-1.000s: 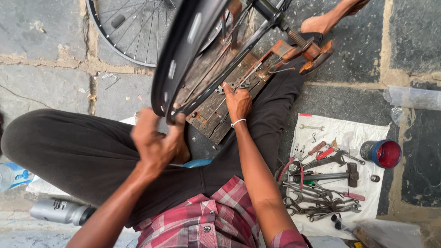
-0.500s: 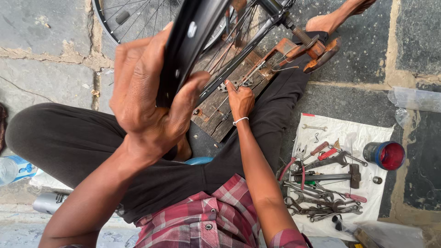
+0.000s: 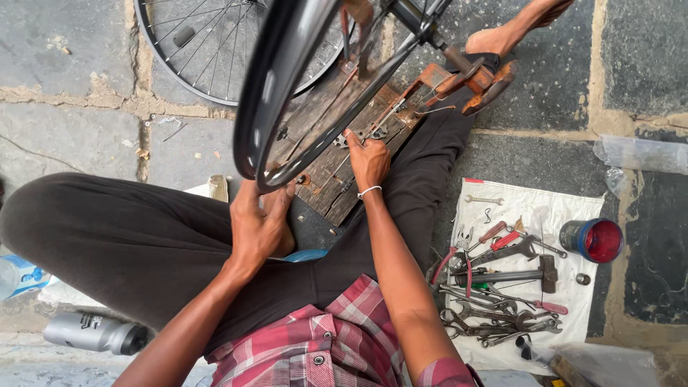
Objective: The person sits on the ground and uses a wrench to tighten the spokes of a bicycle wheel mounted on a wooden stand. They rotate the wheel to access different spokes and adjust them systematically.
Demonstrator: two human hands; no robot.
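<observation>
The left hand (image 3: 258, 226) has its fingers closed around the black bicycle wheel rim (image 3: 269, 107) above the worn wooden truing stand (image 3: 337, 154); the right hand (image 3: 368, 159) pinches a spoke. Steadying the rim suits fine adjustment.

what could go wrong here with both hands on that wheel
The right hand has its fingers at the sprocket in the middle of the bike wheel; if the wheel turns they could get pinched. The left hand grips only the lower rim, so the upright wheel might tip or slip. The loose tools lie on the white cloth close by the right elbow and could be knocked about.
</observation>
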